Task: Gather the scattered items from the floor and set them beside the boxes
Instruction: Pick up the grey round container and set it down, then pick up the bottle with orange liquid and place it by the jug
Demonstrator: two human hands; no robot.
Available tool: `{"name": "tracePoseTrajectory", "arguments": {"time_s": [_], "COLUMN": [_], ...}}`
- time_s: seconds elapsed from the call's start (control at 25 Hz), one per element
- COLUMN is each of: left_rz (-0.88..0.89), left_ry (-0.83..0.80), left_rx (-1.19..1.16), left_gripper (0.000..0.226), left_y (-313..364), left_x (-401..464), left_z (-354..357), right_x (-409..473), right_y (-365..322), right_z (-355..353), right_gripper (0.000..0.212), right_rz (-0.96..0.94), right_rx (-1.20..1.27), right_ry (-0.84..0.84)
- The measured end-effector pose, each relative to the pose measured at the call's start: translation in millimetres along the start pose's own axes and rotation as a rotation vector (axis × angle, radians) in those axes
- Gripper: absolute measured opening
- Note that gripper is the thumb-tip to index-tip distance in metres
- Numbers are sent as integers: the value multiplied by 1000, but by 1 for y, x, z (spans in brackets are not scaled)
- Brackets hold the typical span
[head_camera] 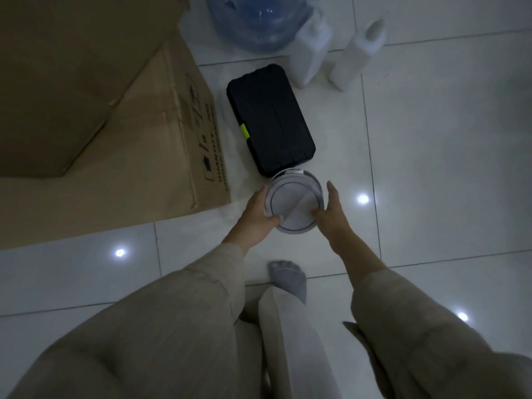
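White tiled floor (431,156), dimly lit (ceiling lights reflected). Left hand (259,217) and right hand (331,214) clasp a round white container (293,203) between them, just beside the black case (270,119).

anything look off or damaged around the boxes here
The cardboard box is worn: its side is creased and the tape along its edge is peeling. Otherwise nothing is spilled. The black case lies flat beside it, the white bottles stand upright, and both hands, left hand and right hand, hold the round white container.

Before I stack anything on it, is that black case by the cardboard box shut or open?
Shut: the black case lies flat, lid down, beside the cardboard box.
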State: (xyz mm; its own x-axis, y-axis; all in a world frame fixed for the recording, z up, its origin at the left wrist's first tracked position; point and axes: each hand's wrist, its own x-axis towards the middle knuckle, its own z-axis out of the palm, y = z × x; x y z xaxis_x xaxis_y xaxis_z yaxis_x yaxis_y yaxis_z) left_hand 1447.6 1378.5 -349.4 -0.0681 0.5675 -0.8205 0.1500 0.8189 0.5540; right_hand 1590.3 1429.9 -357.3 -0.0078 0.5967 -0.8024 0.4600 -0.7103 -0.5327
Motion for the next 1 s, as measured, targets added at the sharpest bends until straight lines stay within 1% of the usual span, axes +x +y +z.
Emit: {"name": "tracePoseTrajectory", "arguments": {"time_s": [0.12, 0.28, 0.36, 0.48, 0.56, 0.64, 0.76, 0.88, 1.0], "left_rz": [25, 55, 56, 60, 68, 62, 86, 112, 138], "left_ry": [31, 95, 96, 121, 174, 267, 479, 684, 917], "left_rx": [16, -33, -91, -138, -161, -178, -232, -299, -360], "left_gripper": [68, 58, 54, 46, 41, 37, 33, 32, 27], "left_y": [14, 34, 40, 43, 40, 38, 38, 41, 34], "left_x": [-27, -85, -127, -201, -258, -317, -409, -492, -572], "left_z": [-20, -47, -59, -79, -100, -126, -167, -198, -215], "right_x": [-28, -88, -124, -185, -230, -274, -342, -406, -483], "right_y": [-21, -55, -69, -92, -117, -145, -197, -244, -282], "right_z": [-3, 1, 6, 21, 38, 58, 93, 132, 167], "right_gripper": [67, 57, 50, 41, 33, 23, 16, 21, 25], "right_rz": [-26, -115, -133, -133, -159, -209, -336, -523, -697], "right_rx": [-38, -78, -95, -119, -126, -171, -230, -299, -424], "right_ry": [63, 15, -25, -141, -218, -306, -472, -576, -743]}}
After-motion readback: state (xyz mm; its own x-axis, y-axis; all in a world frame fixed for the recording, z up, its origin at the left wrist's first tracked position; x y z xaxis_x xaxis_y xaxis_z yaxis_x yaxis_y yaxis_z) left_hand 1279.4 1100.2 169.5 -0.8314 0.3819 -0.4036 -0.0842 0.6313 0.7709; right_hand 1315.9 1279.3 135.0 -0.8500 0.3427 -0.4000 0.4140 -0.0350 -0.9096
